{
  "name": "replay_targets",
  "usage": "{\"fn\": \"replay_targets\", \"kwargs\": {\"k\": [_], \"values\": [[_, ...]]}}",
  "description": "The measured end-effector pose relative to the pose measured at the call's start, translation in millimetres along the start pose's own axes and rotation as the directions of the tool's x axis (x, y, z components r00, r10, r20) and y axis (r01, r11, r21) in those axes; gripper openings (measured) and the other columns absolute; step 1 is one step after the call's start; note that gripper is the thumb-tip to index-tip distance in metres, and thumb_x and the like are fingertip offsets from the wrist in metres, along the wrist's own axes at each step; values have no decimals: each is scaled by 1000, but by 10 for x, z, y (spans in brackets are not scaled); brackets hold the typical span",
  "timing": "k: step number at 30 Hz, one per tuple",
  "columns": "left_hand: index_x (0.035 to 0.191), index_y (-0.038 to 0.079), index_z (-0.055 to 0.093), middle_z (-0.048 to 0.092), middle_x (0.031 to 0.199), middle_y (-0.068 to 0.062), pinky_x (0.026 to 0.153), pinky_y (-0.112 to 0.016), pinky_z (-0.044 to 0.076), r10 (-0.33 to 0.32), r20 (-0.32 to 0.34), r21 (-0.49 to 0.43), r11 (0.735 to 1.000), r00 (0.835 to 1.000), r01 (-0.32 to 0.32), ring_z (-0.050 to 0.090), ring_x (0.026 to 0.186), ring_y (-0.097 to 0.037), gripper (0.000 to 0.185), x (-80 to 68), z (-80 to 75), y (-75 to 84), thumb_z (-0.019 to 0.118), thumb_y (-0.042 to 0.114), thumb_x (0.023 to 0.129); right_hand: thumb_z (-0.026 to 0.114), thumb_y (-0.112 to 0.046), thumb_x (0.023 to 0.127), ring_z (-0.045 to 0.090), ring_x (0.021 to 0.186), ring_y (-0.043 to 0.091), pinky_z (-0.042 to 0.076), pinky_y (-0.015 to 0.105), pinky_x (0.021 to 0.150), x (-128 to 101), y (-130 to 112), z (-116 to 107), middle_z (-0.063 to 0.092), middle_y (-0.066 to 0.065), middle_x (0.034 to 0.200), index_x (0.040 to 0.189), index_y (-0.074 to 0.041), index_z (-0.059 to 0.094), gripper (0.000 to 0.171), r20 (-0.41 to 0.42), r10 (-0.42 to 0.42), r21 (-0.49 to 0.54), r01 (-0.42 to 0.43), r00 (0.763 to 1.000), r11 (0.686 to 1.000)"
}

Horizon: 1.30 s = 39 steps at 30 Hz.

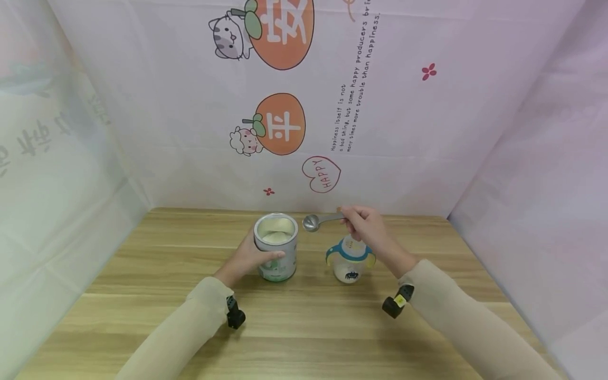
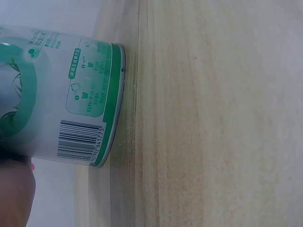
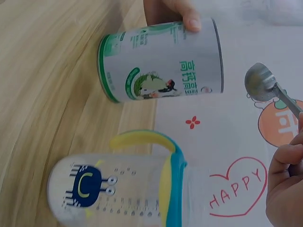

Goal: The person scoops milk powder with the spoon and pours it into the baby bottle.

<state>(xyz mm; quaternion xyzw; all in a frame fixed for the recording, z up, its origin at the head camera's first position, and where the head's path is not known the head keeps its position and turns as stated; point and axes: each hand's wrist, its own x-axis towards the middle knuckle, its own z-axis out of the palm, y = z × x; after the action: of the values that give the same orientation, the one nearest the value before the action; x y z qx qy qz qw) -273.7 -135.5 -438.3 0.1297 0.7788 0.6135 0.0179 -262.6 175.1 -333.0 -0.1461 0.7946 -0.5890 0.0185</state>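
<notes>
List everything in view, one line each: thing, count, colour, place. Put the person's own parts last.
tin: one, white and green, open, on the table left of centre
baby bottle: one, clear with blue and yellow handles, right of the tin
spoon: one, silver, in the air between tin and bottle
table: one, light wood
backdrop: one, pale with cartoon prints, behind the table
left hand: one, grips the tin's side
right hand: one, pinches the spoon's handle

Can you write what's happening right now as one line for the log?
left hand: grips open can | right hand: holds spoon above bottle | table: wood
</notes>
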Motion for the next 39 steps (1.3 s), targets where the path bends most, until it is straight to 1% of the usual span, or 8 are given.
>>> {"fn": "replay_targets", "kwargs": {"k": [3, 12, 19, 22, 26, 31, 35, 39], "values": [[153, 27, 29, 51, 140, -6, 108, -59, 35, 3, -1, 0, 1000, 1000, -3, 48, 131, -30, 101, 3, 0, -1, 92, 35, 73, 52, -44, 104, 39, 55, 12, 37, 24, 55, 44, -38, 81, 49, 2, 67, 84, -4, 61, 46, 10, 2, 0, -2, 1000, 1000], [154, 26, 27, 50, 141, -8, 108, -59, 35, 14, 9, -16, 1000, 1000, -14, 47, 131, -31, 101, -4, 1, -7, 91, 31, 75, 54, -41, 104, 39, 54, 12, 36, 24, 52, 165, -84, 270, 51, 3, 69, 89, -2, 65, 43, 35, -41, 6, 41, 999, 999], [154, 28, 27, 50, 140, -8, 108, -61, 35, -19, -10, 4, 1000, 1000, 19, 46, 131, -32, 105, 4, -6, -21, 92, 36, 72, 54, -37, 105, 36, 52, 13, 32, 21, 48, 247, -89, 401, 52, 4, 68, 89, -2, 67, 41, 49, -46, 2, 46, 998, 999], [154, 28, 28, 50, 141, -8, 108, -60, 35, -19, -13, 5, 1000, 1000, 19, 46, 131, -32, 105, 8, -4, -27, 92, 36, 72, 54, -33, 105, 37, 52, 13, 32, 21, 48, 287, -82, 456, 53, 7, 68, 87, -2, 68, 38, 47, -62, -13, 62, 997, 998], [154, 27, 27, 49, 142, -8, 109, -61, 33, -7, -2, 5, 1000, 1000, 7, 46, 132, -32, 104, -3, 0, -25, 92, 34, 73, 55, -31, 105, 40, 55, 14, 33, 22, 48, 321, -64, 520, 56, 12, 69, 85, -4, 69, 37, 57, -100, -73, 104, 993, 992], [154, 27, 27, 49, 143, -7, 109, -61, 33, -3, -2, 1, 1000, 1000, 3, 46, 132, -31, 104, 2, 0, -23, 92, 36, 73, 55, -33, 105, 43, 60, 15, 35, 24, 51, 363, -42, 589, 60, 11, 74, 86, -7, 70, 35, 86, -143, -168, 156, 986, 973], [154, 26, 27, 47, 145, -7, 109, -60, 33, -4, 3, 0, 1000, 1000, 4, 45, 134, -31, 104, 5, -3, -17, 92, 36, 73, 55, -32, 105, 44, 58, 15, 34, 24, 49, 397, -27, 633, 61, 8, 71, 83, -8, 70, 35, 109, -196, -241, 217, 975, 946], [154, 28, 27, 46, 145, -7, 109, -59, 34, -12, 5, -6, 1000, 1000, 12, 45, 133, -31, 103, -2, -3, -15, 91, 36, 74, 55, -28, 105, 47, 58, 15, 37, 24, 48, 434, -8, 678, 62, 4, 70, 86, -6, 72, 33, 147, -236, -296, 270, 961, 916]]}}
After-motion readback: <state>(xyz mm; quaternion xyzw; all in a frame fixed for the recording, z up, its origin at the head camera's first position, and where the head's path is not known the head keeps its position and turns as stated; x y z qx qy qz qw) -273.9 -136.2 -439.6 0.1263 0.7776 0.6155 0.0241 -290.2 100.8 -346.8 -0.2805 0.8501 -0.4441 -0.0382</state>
